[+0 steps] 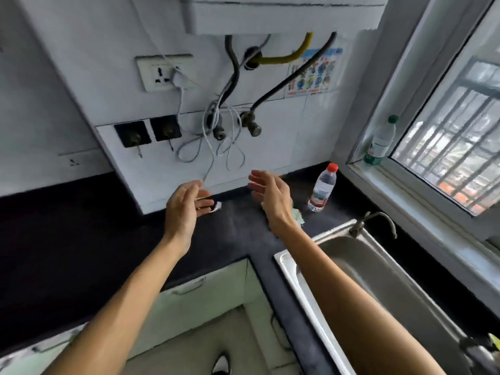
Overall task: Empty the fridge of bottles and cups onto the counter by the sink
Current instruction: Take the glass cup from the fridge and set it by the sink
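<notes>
Already one clear water bottle with a red cap (pixel 322 188) is set upright on the dark tabletop (pixel 81 234), in the back corner just behind the steel sink (pixel 378 280) and well clear of its rim. A second bottle, green-capped (pixel 381 140), is seen standing on the window sill (pixel 422 190) above and to the right; whether it belongs to the task cannot be told. No cup is seen anywhere, and the fridge is out of view.

Both hands are held raised over the tabletop, palms turned toward each other. The left hand (pixel 181 211) is shown with its fingers (pixel 203 203) loosely curled and spread, nothing gripped in them; a small pale object (pixel 218 206) lies on the tabletop just beyond them, too blurred to be named. The right hand (pixel 270 196) is likewise spread wide and empty, apart from the red-capped bottle to its right. A pale green crumpled thing (pixel 297 215) is partly hidden behind the right wrist.

The step in hand is judged to be the gap between deliveries: one bottle is placed, nothing is carried. The task is taken to be at an early stage, since only a single item is clearly delivered. A turn away from the sink toward the fridge is called for next, with both hands free so that a bottle or cup can be taken out. Room beside the standing bottle should be kept for what follows, and that bottle must not be knocked over.
</notes>
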